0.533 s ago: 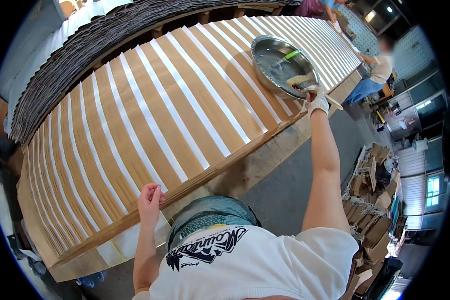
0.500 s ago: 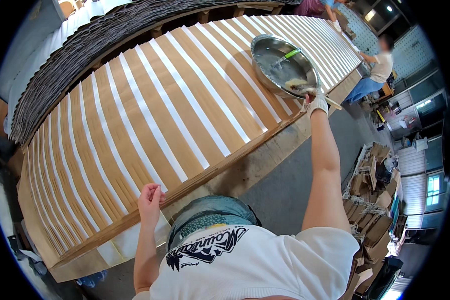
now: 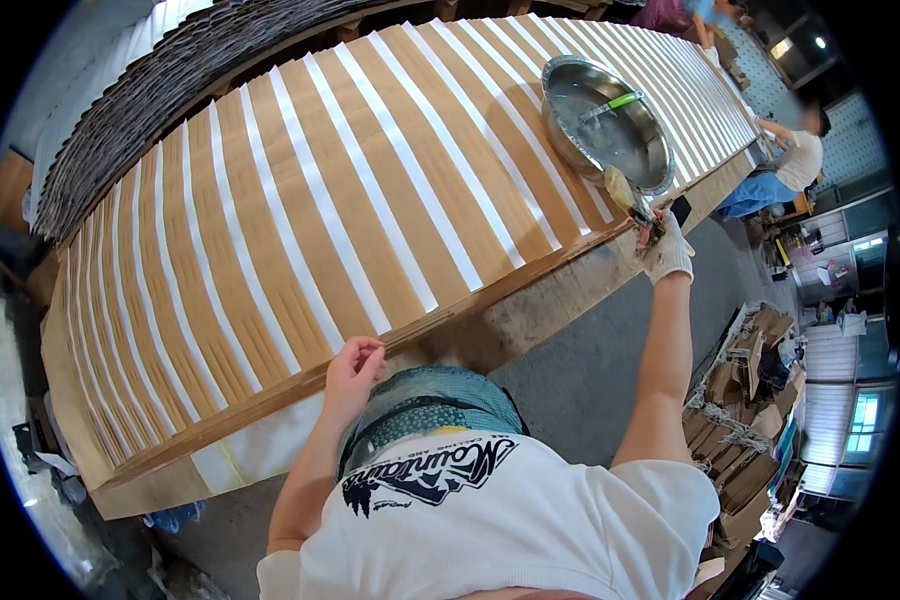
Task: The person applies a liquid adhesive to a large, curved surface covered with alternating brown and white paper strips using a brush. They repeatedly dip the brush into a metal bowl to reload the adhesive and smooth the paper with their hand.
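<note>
In my gloved right hand [image 3: 667, 252] is a brush [image 3: 622, 190] with pale, matted bristles, held at the near rim of a steel basin [image 3: 625, 145]. Greyish liquid lies in the basin, and a green-handled brush [image 3: 612, 105] rests in it. The basin stands on overlapping brown paper sheets [image 3: 370, 190] with white strips between them. My bare left hand [image 3: 356, 372] hovers by the near edge of the sheets, its fingers curled together and nothing visible in them.
Two other people work at the far right end of the table, one in a white top [image 3: 802, 158]. Dark stacked sheets [image 3: 160, 110] lie behind the table. Cardboard scraps [image 3: 745, 400] are heaped on the floor at right.
My right hand has drawn the brush out of the basin and over its near rim. My left hand has shifted right along the table edge. The whole view has turned slightly.
</note>
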Motion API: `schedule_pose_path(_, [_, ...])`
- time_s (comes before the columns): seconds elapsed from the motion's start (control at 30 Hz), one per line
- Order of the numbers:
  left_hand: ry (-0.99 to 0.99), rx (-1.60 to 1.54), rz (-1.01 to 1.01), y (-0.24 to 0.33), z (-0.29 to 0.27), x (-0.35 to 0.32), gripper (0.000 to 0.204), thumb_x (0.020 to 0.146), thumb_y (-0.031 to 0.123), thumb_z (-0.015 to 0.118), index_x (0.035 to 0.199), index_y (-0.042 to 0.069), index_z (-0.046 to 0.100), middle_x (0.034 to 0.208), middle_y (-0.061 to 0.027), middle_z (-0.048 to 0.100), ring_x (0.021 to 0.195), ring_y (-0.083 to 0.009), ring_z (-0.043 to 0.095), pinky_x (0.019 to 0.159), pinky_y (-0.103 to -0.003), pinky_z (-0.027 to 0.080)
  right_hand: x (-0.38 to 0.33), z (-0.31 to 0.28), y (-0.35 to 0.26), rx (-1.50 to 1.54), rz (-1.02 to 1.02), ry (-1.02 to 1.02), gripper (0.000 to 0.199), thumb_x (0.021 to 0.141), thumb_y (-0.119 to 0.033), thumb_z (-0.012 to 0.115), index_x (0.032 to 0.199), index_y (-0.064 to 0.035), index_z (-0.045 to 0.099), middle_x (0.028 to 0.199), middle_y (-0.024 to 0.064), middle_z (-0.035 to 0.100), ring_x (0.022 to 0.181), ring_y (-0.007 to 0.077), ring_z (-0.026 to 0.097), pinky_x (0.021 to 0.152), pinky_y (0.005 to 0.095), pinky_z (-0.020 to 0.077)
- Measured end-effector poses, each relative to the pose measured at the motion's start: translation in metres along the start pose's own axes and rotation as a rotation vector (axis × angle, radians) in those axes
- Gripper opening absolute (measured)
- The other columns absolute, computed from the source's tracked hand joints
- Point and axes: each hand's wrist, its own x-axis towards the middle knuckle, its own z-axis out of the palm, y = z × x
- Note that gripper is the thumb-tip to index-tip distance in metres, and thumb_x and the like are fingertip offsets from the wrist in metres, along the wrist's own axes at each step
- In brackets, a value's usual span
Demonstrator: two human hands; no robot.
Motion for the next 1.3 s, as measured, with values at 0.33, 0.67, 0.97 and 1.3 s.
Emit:
schedule_pose_path(0.33, [-0.052, 0.023, 0.000, 0.008, 0.010, 0.006, 0.018, 0.099, 0.015, 0.061, 0.111, 0.003, 0.059, 0.087, -0.0035, 0.063, 0.078, -0.0095, 0.061, 0.069, -0.024, 0.051, 0.027, 0.047, -0.027, 0.374, -0.168, -0.014, 0.025, 0.101, -0.028, 0.053, 0.096, -0.0038, 0.059, 0.085, 0.0132, 0.067, 0.068, 0.0180, 0.066, 0.052, 0.0243, 0.0595])
schedule_pose_path(0.67, [-0.181, -0.078, 0.018, 0.034, 0.021, 0.009, 0.025, 0.096, 0.024, 0.067, 0.110, 0.004, 0.061, 0.094, -0.0057, 0.068, 0.082, -0.0118, 0.065, 0.071, -0.027, 0.056, -0.041, 0.107, 0.061, 0.231, -0.277, -0.421, 0.042, 0.098, -0.026, 0.058, 0.136, -0.0104, 0.050, 0.115, 0.0077, 0.063, 0.089, 0.0188, 0.064, 0.076, 0.0375, 0.0545])
schedule_pose_path(0.97, [-0.428, -0.371, 0.077, 0.114, 0.042, -0.027, 0.040, 0.096, 0.023, 0.068, 0.121, -0.001, 0.048, 0.101, -0.0122, 0.065, 0.088, -0.0181, 0.070, 0.070, -0.033, 0.061, -0.254, 0.224, 0.204, -0.153, -1.071, -0.675, 0.040, 0.098, -0.017, 0.059, 0.136, -0.0097, 0.053, 0.105, 0.0105, 0.064, 0.096, 0.0233, 0.063, 0.079, 0.0370, 0.0534])
schedule_pose_path(1.3, [0.365, -0.519, 0.234, 0.084, -0.097, -0.124, 0.029, 0.092, 0.004, 0.060, 0.114, 0.000, 0.042, 0.085, -0.0094, 0.059, 0.059, -0.0162, 0.060, 0.053, -0.032, 0.055, -0.436, 0.330, 0.281, -0.489, -1.810, -1.358, 0.051, 0.076, -0.016, 0.074, 0.125, -0.0239, 0.063, 0.116, 0.0082, 0.063, 0.104, 0.0305, 0.063, 0.082, 0.0420, 0.0546])
